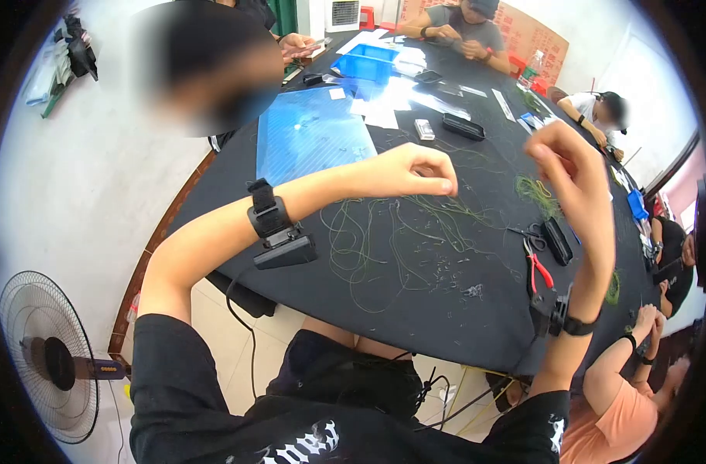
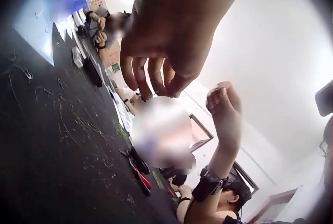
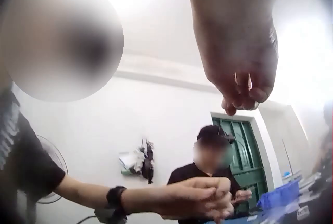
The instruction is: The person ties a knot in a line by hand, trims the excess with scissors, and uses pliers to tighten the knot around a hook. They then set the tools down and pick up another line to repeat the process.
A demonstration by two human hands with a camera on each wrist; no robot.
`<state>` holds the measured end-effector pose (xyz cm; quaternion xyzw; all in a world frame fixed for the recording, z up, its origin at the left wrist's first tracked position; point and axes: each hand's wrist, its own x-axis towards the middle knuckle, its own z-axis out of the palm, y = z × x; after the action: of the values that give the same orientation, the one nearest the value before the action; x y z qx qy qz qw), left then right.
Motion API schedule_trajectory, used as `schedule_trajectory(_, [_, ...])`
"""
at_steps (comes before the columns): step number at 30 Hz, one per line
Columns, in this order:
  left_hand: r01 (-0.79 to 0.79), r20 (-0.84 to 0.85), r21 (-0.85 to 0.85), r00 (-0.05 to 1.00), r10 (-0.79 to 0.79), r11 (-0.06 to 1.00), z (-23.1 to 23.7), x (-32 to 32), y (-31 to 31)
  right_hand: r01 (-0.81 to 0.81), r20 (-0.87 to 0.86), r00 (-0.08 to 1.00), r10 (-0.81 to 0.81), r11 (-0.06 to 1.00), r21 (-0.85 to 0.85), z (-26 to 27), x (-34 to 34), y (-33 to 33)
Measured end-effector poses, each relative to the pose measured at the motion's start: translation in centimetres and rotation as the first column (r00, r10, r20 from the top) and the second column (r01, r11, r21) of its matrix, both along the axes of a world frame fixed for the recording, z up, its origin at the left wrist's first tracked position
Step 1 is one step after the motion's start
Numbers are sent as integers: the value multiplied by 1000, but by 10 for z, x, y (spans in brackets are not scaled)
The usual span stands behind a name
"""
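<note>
My left hand [image 1: 412, 172] is raised over the table, its fingers curled and its thumb tip drawn in to the index finger. Off to the right, my right hand [image 1: 571, 172] is also lifted, bent at the wrist, with thumb and fingers drawn together. Whether fine line runs between the fingertips I cannot tell. Below the hands, loose thin green line [image 1: 371, 232] lies in loops on the black-covered table [image 1: 306, 282], among small clear scraps [image 1: 473, 291]. Red-handled pliers [image 1: 542, 274] and dark scissors [image 1: 534, 237] lie beneath my right forearm.
A black case [image 1: 556, 241] lies beside the pliers, and a bunch of yellow-green line [image 1: 535, 192] beyond it. A blue translucent sheet [image 1: 306, 135], a blue basket [image 1: 367, 62] and another black case [image 1: 463, 127] are farther back. Other people sit around the table. A fan [image 1: 55, 359] stands left.
</note>
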<state>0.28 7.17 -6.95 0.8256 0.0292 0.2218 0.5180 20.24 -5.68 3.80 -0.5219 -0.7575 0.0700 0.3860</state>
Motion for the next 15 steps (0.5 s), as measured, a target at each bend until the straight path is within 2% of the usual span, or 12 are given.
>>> schedule_trajectory(1, [42,-16,-63,999,-43,997,-2,7,1,27,39,999,-29,999,36,5,3,-13])
schedule_trajectory(4, [-103,-165,214,976,140,971,-4,20,22,142,56,988,-146,987,70,10,18,-47])
schedule_trajectory(6, [-163,-268,446,914,305,880,-24,30,70,206,32,978,-208,977,62,9,34,-64])
schedule_trajectory(8, [-291,-246,612,814,526,736,-34,39,114,274,70,957,-281,957,92,8,52,-78])
schedule_trajectory(9, [-298,-301,712,689,659,636,-27,43,125,304,88,946,-312,948,93,7,60,-84])
schedule_trajectory(10, [-264,-240,840,602,761,474,-34,46,146,335,104,934,-343,938,91,8,68,-91])
schedule_trajectory(12, [-226,-266,878,503,822,422,-47,59,189,410,46,910,-411,912,26,11,81,-105])
schedule_trajectory(14, [-158,-287,903,468,836,398,-57,73,216,448,104,881,-462,884,131,10,91,-109])
schedule_trajectory(15, [-146,-300,905,449,842,401,-61,81,222,514,92,846,-526,849,126,11,92,-111])
